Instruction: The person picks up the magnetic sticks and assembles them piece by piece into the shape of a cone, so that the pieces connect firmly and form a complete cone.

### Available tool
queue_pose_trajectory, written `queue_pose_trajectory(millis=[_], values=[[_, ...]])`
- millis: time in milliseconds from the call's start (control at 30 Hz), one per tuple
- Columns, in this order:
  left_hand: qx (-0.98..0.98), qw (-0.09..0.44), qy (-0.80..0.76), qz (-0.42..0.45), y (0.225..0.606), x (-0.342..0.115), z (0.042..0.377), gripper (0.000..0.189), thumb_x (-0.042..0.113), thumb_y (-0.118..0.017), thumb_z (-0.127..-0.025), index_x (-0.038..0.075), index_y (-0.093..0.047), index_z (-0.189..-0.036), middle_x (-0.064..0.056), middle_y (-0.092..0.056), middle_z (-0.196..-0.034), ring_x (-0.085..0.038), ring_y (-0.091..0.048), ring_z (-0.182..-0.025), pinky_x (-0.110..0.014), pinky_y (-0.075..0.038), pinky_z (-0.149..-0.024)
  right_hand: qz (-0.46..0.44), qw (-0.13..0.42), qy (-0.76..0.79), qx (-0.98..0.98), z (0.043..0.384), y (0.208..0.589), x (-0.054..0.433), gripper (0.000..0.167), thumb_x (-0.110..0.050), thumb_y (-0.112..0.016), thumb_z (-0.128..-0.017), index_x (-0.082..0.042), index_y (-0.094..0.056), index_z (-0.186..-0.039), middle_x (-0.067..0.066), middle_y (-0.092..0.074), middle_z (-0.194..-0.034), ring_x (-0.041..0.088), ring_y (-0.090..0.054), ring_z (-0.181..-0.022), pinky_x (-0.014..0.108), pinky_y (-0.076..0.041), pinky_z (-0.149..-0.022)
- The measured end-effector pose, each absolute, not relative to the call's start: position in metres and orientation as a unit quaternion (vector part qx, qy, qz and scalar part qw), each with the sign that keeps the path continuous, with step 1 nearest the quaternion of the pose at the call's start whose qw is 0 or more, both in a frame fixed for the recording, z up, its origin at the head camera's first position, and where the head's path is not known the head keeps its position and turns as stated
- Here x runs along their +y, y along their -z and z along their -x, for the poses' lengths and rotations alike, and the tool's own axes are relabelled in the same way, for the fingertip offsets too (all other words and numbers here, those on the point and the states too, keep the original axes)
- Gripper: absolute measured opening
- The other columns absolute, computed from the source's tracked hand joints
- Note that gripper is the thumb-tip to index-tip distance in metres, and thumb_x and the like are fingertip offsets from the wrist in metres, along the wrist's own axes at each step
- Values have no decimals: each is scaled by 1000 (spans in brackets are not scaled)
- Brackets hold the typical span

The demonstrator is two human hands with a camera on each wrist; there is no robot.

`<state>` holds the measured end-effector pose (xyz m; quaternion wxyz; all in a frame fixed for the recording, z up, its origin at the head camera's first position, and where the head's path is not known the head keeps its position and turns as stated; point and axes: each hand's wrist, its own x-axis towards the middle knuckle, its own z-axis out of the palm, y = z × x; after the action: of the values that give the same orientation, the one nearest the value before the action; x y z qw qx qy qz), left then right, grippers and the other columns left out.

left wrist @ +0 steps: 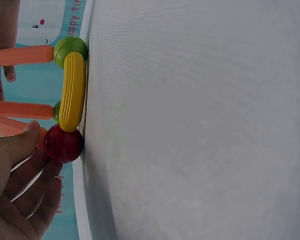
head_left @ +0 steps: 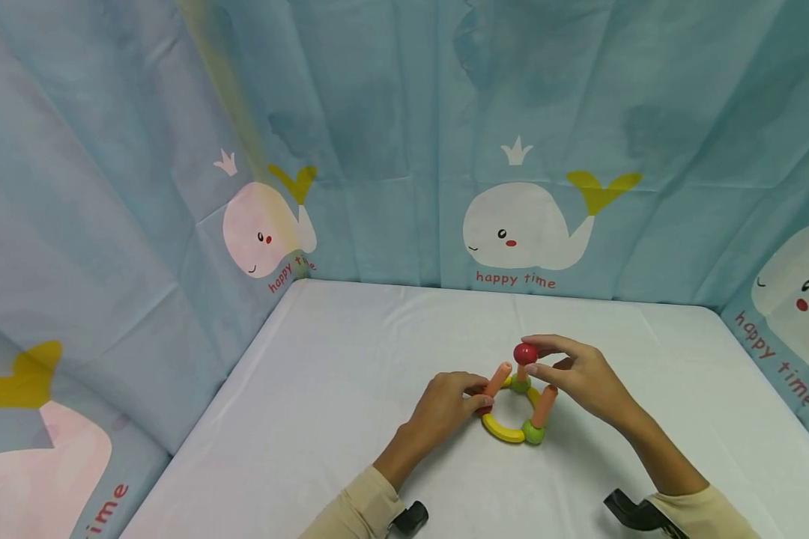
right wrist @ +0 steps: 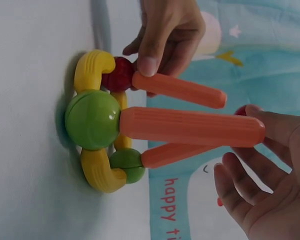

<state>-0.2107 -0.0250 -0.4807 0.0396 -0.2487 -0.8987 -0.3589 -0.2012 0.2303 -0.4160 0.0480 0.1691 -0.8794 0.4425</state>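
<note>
A ring of curved yellow bars (head_left: 503,430) lies on the white table, joined by a front green ball (head_left: 533,432), a back green ball (right wrist: 127,165) and a red ball (left wrist: 64,144). Three orange sticks rise from these balls. My left hand (head_left: 445,408) pinches the left orange stick (head_left: 498,379) at its lower end, beside the red base ball. With thumb and fingers my right hand (head_left: 589,378) holds another red ball (head_left: 525,354) at the top of the back orange stick (right wrist: 180,153). The front orange stick (head_left: 545,406) leans a little, its top bare.
The white-covered table (head_left: 297,389) stretches around the toy. Behind it and at its sides hangs a blue cloth (head_left: 377,224) with printed whales. Dark wrist straps (head_left: 637,513) sit at both sleeves.
</note>
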Motion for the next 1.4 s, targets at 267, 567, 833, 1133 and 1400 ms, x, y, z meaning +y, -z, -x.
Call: queue_pose_trajectory(millis=[267,567,833,1133,1400], values=[[-904,42,345,250,479,-24,210,31,29,-82,-93,17,-81,-122,11,-79,-106,-2,-68,-98,-22,-56,-89,-167,55,-431,-885,202,417,223,46,-34,-82,-95,-18,-70,-137,0,-74,-130,21,-66,-108,29,-58,-84],[-905,50,339,252,479,-24,211,31,31,-82,-93,18,-82,-122,11,-80,-109,-3,-71,-105,-24,-56,-94,-182,60,-428,-884,202,417,216,45,-30,-85,-93,-18,-72,-134,-4,-75,-124,13,-66,-107,29,-57,-87],[-905,44,341,249,477,-24,210,30,30,-83,-93,18,-83,-120,11,-80,-108,-2,-70,-102,-24,-56,-93,-178,53,-430,-884,201,419,217,48,-28,-84,-94,-19,-70,-139,-3,-75,-126,21,-67,-108,29,-56,-86],[-908,44,338,244,477,-24,209,33,31,-83,-93,16,-82,-122,8,-80,-111,-4,-71,-105,-26,-56,-96,-158,73,-418,-891,184,425,230,57,-36,-80,-96,-19,-60,-147,1,-71,-132,22,-64,-119,24,-56,-89],[-905,42,348,241,475,-24,208,32,29,-83,-93,17,-82,-122,10,-80,-108,-2,-69,-102,-25,-56,-94,-137,46,-408,-901,163,437,246,52,-37,-80,-96,-16,-65,-141,0,-73,-127,12,-65,-111,27,-57,-87]])
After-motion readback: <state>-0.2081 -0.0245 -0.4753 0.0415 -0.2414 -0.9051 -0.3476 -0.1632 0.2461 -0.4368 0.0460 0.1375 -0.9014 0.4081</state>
